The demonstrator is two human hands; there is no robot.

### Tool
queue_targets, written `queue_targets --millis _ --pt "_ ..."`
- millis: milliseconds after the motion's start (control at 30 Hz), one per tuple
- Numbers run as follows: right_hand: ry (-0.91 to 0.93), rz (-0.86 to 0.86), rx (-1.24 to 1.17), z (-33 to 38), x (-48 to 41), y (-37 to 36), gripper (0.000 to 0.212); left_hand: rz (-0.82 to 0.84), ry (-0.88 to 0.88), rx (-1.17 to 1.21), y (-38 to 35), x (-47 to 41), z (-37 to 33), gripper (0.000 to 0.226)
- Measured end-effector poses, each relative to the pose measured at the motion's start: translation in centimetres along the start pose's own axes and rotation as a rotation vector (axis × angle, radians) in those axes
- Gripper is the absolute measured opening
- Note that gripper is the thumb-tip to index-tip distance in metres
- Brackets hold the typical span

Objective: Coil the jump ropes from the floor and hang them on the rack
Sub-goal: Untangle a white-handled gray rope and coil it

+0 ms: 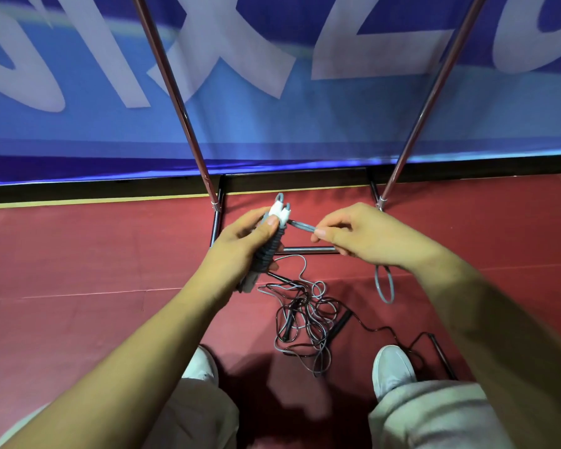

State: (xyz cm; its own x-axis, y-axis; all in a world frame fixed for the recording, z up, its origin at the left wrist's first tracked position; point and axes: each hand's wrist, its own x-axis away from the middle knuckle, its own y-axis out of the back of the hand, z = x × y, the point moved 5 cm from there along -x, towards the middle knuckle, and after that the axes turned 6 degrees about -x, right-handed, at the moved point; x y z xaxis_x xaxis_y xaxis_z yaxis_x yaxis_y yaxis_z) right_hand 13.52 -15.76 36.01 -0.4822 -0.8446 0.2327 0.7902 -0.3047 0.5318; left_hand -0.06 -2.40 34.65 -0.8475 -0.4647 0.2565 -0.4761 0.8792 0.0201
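Gripping grey rope bundle (269, 247), left hand (240, 244); right hand (360, 236) pinching cord.

Wall covering: one blue banner (272, 131), light blue across its middle, printed with large pale letters (240, 53), blurred and cut off by the top edge; a darker blue band (78, 171) runs along its bottom hem. Below it: a black strip (78, 192) at the foot of the wall, edged by a thin yellow line (78, 202). Floor (78, 254): dull red matting, matte, with a faint pale seam (110, 292) running across it. Light: even, from above, leaving a soft dark shadow (272, 400) on the near floor.
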Motion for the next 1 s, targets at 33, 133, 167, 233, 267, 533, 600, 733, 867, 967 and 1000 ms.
queue_targets --millis 33,133,167,233,267,533,600,733,867,967,1000 --pt "0.004 0.008 0.019 0.0 0.1 -0.1 0.015 -0.038 0.010 0.000 0.3 -0.2 0.2 0.016" --pt "0.034 0.021 0.065 0.2 0.2 -0.3 0.012 -0.157 0.052 -0.068 1.9 -1.0 1.0 0.015" --pt "0.055 0.028 0.089 0.6 0.2 -0.5 0.012 -0.189 0.031 -0.156 2.5 -1.2 1.4 0.017" --pt "0.090 0.075 0.137 1.6 0.4 -1.3 0.015 -0.248 -0.059 -0.397 3.3 -1.6 1.8 0.018" --pt "0.101 0.101 0.150 2.0 0.5 -1.7 0.015 -0.276 -0.090 -0.541 3.5 -1.6 2.0 0.021" --pt "0.181 0.163 0.195 3.1 0.7 -3.4 0.025 -0.080 -0.079 -1.244 1.5 -0.6 2.5 0.050" --pt "0.190 0.145 0.219 3.0 0.6 -3.7 0.019 0.148 -0.043 -1.210 0.7 -0.6 3.7 0.056" --pt "0.194 0.057 0.162 2.4 0.3 -2.7 0.013 0.314 -0.112 -1.227 -1.1 0.5 3.3 0.061" --pt "0.148 -0.087 0.048 1.9 0.1 -1.0 0.008 0.353 -0.227 -0.843 -1.9 1.3 1.7 0.037" --pt "0.083 -0.065 -0.055 1.1 -0.3 -0.9 0.011 0.404 -0.157 -0.414 -2.1 2.0 0.6 0.018" --pt "0.044 -0.041 -0.107 0.9 -0.4 -1.0 0.014 0.389 -0.143 -0.315 -2.1 2.1 0.4 0.017"
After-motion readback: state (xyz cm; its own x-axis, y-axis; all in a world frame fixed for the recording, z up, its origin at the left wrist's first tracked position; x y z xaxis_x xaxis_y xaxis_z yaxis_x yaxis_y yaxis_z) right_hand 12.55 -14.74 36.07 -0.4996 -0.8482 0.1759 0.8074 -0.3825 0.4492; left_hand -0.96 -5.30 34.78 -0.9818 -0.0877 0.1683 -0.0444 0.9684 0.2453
